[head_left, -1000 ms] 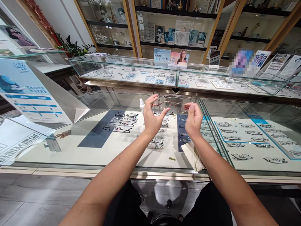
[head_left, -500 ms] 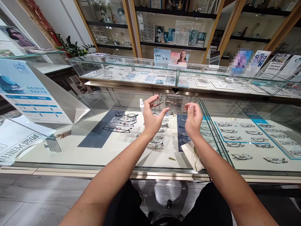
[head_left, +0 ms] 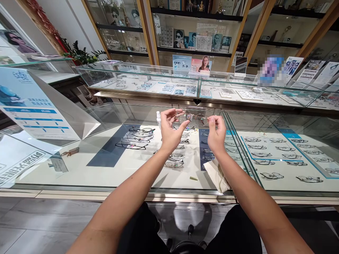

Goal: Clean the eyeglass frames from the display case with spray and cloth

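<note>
A pair of thin-rimmed eyeglasses (head_left: pixel 202 119) is held up between my two hands, above the glass counter (head_left: pixel 137 178). My left hand (head_left: pixel 171 131) grips the left side of the frame, thumb pointing inward below the lens. On the other side, my right hand (head_left: pixel 216 133) pinches the right end between thumb and fingers. Just left of my left hand stands a white spray bottle (head_left: pixel 159 119). Below my right wrist lies a cream cloth (head_left: pixel 215 175) with a zigzag edge. A small gold-coloured piece (head_left: pixel 194 178) rests left of the cloth.
Under the counter glass, rows of eyeglasses (head_left: pixel 134 145) lie on light and dark panels, with more frames (head_left: pixel 278 155) at right. A folded sign (head_left: pixel 43 109) stands at left. Beyond runs a second glass display case (head_left: pixel 159 76), with shelves behind it.
The eyeglasses have tilted, and reflections now show on their lenses. My right hand has shifted slightly left; both hands still hold the frame.
</note>
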A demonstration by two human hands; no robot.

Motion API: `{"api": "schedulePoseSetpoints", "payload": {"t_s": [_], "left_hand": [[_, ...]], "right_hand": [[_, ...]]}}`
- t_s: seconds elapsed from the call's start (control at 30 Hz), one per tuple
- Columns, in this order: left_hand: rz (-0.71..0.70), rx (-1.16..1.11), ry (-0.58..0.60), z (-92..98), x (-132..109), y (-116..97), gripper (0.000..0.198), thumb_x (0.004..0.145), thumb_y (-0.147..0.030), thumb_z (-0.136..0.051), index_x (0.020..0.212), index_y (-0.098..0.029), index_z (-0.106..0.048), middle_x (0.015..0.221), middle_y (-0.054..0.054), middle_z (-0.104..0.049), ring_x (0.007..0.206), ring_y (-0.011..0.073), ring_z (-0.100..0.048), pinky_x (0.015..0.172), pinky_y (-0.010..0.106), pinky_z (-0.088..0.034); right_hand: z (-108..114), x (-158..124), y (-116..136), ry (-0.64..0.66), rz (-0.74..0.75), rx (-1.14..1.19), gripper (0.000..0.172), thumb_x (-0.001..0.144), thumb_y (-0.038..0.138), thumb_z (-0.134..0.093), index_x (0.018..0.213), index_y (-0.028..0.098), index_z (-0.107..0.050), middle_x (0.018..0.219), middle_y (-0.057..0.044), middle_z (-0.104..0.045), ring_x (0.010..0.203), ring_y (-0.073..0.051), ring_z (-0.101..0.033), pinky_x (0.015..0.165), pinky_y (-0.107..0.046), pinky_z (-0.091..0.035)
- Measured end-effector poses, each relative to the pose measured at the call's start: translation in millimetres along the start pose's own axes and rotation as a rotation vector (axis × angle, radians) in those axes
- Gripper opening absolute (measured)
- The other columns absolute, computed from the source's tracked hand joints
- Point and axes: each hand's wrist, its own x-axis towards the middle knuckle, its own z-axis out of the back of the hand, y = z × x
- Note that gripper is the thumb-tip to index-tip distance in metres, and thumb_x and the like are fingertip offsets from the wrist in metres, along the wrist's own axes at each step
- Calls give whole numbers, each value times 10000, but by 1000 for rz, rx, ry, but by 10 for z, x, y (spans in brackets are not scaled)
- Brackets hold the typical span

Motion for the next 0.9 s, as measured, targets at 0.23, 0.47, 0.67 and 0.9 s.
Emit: {"api": "schedulePoseSetpoints", "payload": {"t_s": [0.23, 0.47, 0.67, 0.9], "left_hand": [[37, -55, 54, 29, 13, 77, 710, 962, -644, -849, 1451, -348, -429, 1425, 128, -685, 1246, 276, -806, 971, 412, -664], [21, -66, 11, 10, 21, 91, 699, 949, -617, -867, 1431, -336, -447, 1393, 134, -710, 1208, 285, -823, 913, 398, -667], [-2, 13, 92, 6, -12, -42, 670, 965, -573, -863, 1444, -309, -478, 1400, 127, -703, 1209, 268, -812, 979, 422, -662], [-7, -7, 203, -20, -54, -139, 644, 931, -432, -898, 1445, -275, -544, 1373, 125, -740, 1126, 238, -823, 933, 376, -651]], "right_hand": [[-25, 1, -65, 38, -24, 8, 410, 1125, 605, -563, 972, 247, -689, 999, -51, -743, 1004, -244, -680, 933, -406, -503], [-25, 15, -31, 46, -94, 98, 342, 1083, 568, -639, 1024, 236, -695, 1028, -49, -738, 982, -227, -684, 916, -387, -534], [14, 68, 3, 91, -55, 97, 292, 1023, 525, -708, 1113, 254, -770, 1176, -80, -767, 1075, -245, -702, 965, -415, -549], [24, 139, -22, 381, -258, 309, 278, 898, 513, -825, 831, 245, -796, 1030, -55, -832, 1045, -263, -747, 980, -426, -560]]}}
